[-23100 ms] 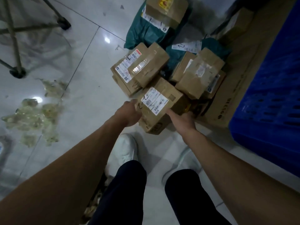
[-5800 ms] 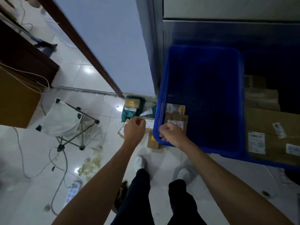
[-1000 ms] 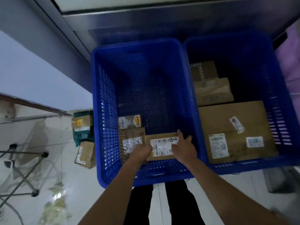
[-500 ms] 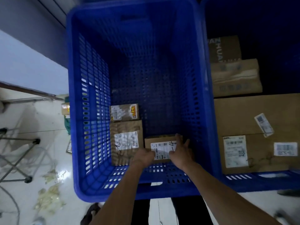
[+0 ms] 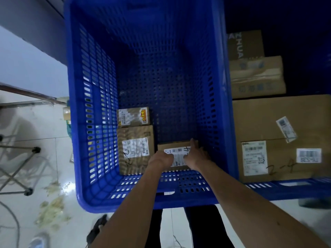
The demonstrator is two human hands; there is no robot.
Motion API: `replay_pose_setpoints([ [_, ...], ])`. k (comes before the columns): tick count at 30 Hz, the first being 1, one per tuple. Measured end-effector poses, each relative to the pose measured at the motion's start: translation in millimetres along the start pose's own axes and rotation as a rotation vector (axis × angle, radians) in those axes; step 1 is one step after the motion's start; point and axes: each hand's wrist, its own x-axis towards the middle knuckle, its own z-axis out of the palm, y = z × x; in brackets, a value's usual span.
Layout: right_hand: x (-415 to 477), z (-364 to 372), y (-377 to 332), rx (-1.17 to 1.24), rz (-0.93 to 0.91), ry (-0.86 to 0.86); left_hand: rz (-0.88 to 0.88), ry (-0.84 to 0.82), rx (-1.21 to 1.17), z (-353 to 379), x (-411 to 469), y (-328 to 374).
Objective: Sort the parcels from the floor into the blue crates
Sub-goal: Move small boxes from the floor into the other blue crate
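Observation:
Both my hands reach deep into the left blue crate. My left hand and my right hand grip a small brown parcel with a white label, low at the crate's near right floor. Beside it on the left lie a taped brown parcel and, behind that, a smaller parcel with a yellow sticker. The right blue crate holds a large labelled carton and two smaller cartons behind it.
On the white tiled floor to the left stand a metal folding frame, a loose cable and scattered scraps. A few parcels show on the floor through the crate's left side. A grey wall rises at the upper left.
My hands have lowered the labelled parcel from the crate's rim height down to its floor, and my head has moved closer over the crate.

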Motion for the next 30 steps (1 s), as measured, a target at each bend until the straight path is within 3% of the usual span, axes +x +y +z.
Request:
replay_pose_setpoints([
  [11, -111, -68, -1, 0.018, -0.122, -0.023, 0.117, 0.031, -0.191, -67, -106, 12],
  [21, -218, -114, 26, 0.078, -0.221, 0.003, 0.221, 0.062, -0.14, -79, -242, 7],
  [30, -264, -142, 21, -0.029, -0.293, 0.026, 0.271, 0.23, -0.248, -91, -309, -22],
])
